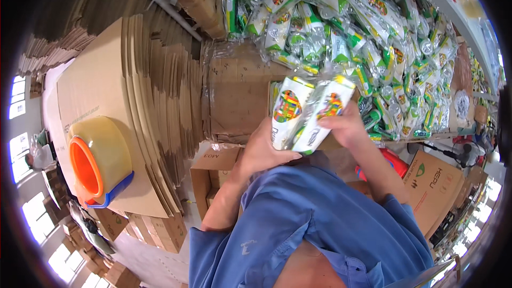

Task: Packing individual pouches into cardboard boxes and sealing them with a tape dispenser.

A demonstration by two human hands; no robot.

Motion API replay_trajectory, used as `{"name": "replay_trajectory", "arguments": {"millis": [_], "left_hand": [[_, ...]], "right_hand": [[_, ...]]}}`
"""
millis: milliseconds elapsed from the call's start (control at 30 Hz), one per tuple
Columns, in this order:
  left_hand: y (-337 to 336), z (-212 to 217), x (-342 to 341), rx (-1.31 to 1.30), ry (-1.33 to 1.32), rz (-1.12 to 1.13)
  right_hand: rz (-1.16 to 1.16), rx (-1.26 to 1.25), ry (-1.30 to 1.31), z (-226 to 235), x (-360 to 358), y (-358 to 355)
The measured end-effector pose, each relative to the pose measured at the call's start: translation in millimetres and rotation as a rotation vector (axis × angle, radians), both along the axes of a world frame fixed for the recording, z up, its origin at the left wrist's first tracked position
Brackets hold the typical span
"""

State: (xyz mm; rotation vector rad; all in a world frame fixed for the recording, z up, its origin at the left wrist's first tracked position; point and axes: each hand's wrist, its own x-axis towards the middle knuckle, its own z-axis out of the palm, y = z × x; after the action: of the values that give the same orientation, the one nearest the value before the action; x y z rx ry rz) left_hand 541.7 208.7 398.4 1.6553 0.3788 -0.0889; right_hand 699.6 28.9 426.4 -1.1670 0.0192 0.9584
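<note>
Two long white boxes with green and yellow edges and a colourful round picture, each in clear plastic wrap, are held side by side in front of my chest. My left hand (264,149) is closed around the lower left of the left wrapped box (290,108). My right hand (345,125) grips the right wrapped box (325,113) from its right side, thumb across the front. The boxes tilt slightly and touch or nearly touch near their lower ends. Just beyond them lies a large heap of similar wrapped packages (373,37) on the table.
Flattened cardboard sheets (154,101) stand stacked at the left, with a yellow and orange bucket (104,157) against them. An opened carton (216,164) is below the table's left part. Brown cardboard (234,90) covers the tabletop beside the heap. A printed carton (434,189) stands at the right.
</note>
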Motion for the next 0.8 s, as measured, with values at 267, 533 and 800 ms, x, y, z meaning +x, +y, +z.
{"name": "replay_trajectory", "arguments": {"millis": [267,533,800], "left_hand": [[27.9,-101.4,-20.5,-0.469,0.281,0.553],[5.5,-164.3,-15.1,-0.302,0.195,0.514],[-1.4,-61.0,-3.2,0.148,0.056,0.378]], "right_hand": [[1.002,-0.316,-1.894,-98.5,27.3,-1.1],[0.375,-0.720,-1.448,-119.5,-7.4,-10.8],[0.918,-0.951,-1.034,-85.7,4.5,10.2]]}}
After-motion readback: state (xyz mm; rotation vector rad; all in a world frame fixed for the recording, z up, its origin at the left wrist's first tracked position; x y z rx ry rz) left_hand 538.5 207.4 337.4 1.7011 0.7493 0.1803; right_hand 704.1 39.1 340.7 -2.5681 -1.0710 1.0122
